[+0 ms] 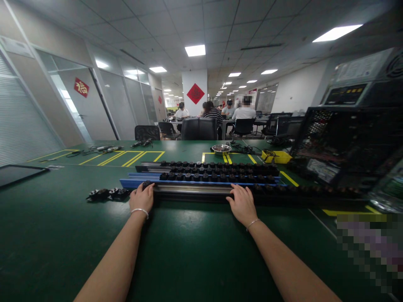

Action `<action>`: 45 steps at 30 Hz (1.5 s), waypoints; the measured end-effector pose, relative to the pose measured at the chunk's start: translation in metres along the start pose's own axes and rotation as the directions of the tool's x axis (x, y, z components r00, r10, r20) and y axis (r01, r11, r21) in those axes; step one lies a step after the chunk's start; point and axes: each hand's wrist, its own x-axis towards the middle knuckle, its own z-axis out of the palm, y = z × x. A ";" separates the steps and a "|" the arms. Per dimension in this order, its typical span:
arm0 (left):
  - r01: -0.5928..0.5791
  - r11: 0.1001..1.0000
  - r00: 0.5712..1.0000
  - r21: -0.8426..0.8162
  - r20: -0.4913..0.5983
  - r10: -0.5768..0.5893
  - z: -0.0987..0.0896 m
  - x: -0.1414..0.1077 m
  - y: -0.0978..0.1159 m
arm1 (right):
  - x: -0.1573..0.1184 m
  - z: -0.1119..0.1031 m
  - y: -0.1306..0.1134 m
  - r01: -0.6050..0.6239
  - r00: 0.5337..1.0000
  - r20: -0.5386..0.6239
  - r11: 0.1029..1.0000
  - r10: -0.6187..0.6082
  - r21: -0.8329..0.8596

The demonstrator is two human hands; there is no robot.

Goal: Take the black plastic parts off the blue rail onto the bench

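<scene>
A long dark rail (192,189) with a shiny metal strip lies across the green table before me. My left hand (141,199) is closed at its left end, the fingers on a small black block (146,184). Farther right, my right hand (242,204) rests on the rail with fingers spread and thumb apart, beside a row of black socket-like blocks (285,189). Behind it lies a blue rail (129,183) carrying more black blocks (189,177), and beyond that another dark rail (147,167) with similar ones. Several loose blocks (108,194) sit left of my left hand.
On the green table (189,251) are yellow tape lines, a metal bowl (221,149), a yellow tray (277,157), cables and a flat dark panel (19,174). Computer cases (340,138) stand at the right. People sit at desks farther back, beyond black chairs (199,128).
</scene>
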 end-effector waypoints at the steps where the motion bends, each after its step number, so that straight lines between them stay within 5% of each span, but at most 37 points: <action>1: -0.004 1.000 1.000 0.002 0.001 0.004 0.001 0.000 0.000 | 0.000 0.000 0.000 -0.001 1.000 -0.001 1.000 0.001 -0.004; 45: 0.111 0.963 0.990 -0.247 -0.055 -0.128 0.015 0.020 -0.013 | 0.000 0.001 0.001 0.018 0.999 -0.032 1.000 -0.018 -0.002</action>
